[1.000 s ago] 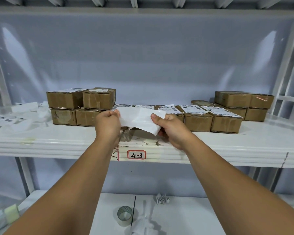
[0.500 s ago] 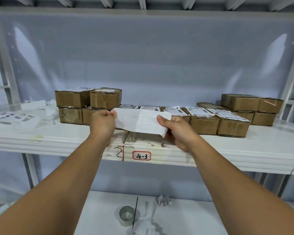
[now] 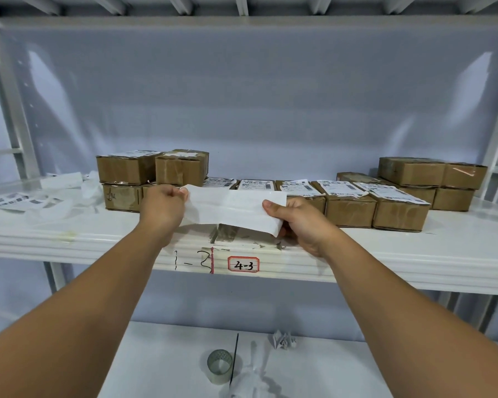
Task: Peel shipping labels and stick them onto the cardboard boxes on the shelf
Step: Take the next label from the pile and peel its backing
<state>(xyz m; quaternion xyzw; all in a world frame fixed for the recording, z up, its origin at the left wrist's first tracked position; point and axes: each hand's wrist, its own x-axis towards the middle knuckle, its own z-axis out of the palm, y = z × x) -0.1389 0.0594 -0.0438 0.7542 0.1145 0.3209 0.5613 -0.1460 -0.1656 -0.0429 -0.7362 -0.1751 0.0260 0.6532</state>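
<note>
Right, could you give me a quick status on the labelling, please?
Left hand and right hand pinch the label sheet by its ends. Held in front of the cardboard boxes, not yet stuck. No obstruction seen.

A: Hands?
B: Left hand (image 3: pixel 163 205) pinches the left end of a white label sheet (image 3: pixel 233 208). Right hand (image 3: pixel 302 222) pinches the right end, thumb on top. Sheet is stretched between them, blank side to camera, above the shelf (image 3: pixel 414 248) front.
A: Boxes?
B: Middle row of cardboard boxes (image 3: pixel 348 209) just behind the sheet, printed labels on top. Left stack (image 3: pixel 153 170) and right stack (image 3: pixel 431 173), both two high. Loose labels (image 3: pixel 12 200) far left.
A: Below?
B: "4-3" tag (image 3: pixel 243 264) on the shelf lip. Tape roll (image 3: pixel 219 363) and crumpled paper (image 3: pixel 282 340) on the lower shelf (image 3: pixel 156 354).
</note>
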